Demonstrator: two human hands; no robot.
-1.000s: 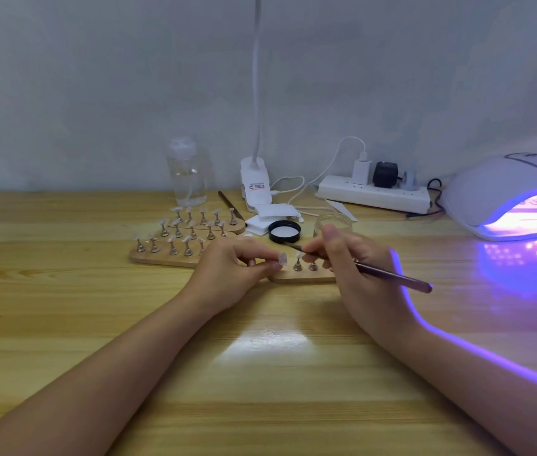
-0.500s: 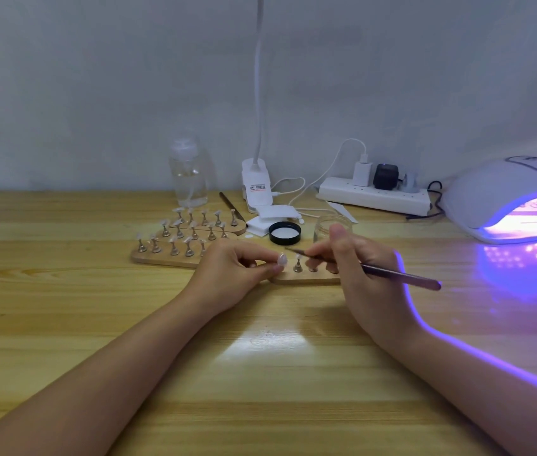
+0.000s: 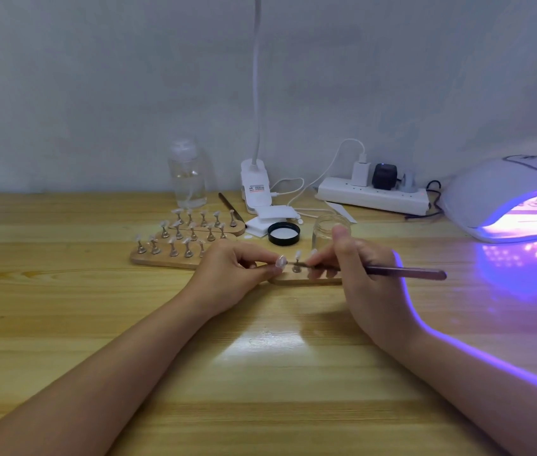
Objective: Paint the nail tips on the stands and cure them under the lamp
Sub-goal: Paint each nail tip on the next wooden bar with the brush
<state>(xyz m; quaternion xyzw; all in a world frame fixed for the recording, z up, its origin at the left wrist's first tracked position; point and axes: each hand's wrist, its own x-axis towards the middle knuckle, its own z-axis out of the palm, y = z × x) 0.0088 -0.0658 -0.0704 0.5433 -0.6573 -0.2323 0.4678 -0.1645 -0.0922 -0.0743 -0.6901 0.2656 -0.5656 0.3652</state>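
Two bare forearms reach in from the near edge of the table (image 3: 63, 324) and meet at its middle. The left hand (image 3: 227, 278) is curled, thumb and forefinger pinching a small stand with a pale nail tip (image 3: 280, 261) raised at the fingertips. The right hand (image 3: 355, 274) holds a thin brush (image 3: 405, 273) like a pen; the handle points toward the right edge and the bristle end lies at the pinched tip, though contact cannot be judged. Between and just behind the hands a short wooden base (image 3: 306, 278) carries further tipped stands (image 3: 296, 261), partly hidden by the fingers. Farther back and left, three longer bases (image 3: 161, 260) hold rows of tipped stands. Behind the right hand stand a clear jar (image 3: 326, 227) and, beside it, a black lid (image 3: 283, 233) lying open side up. Near the far edge are a clear pump bottle (image 3: 188, 179), a white clip lamp (image 3: 255, 189), white pads (image 3: 270, 217) and a power strip (image 3: 372, 199). At the right edge the curing lamp (image 3: 497, 192) glows violet, casting light on the table.
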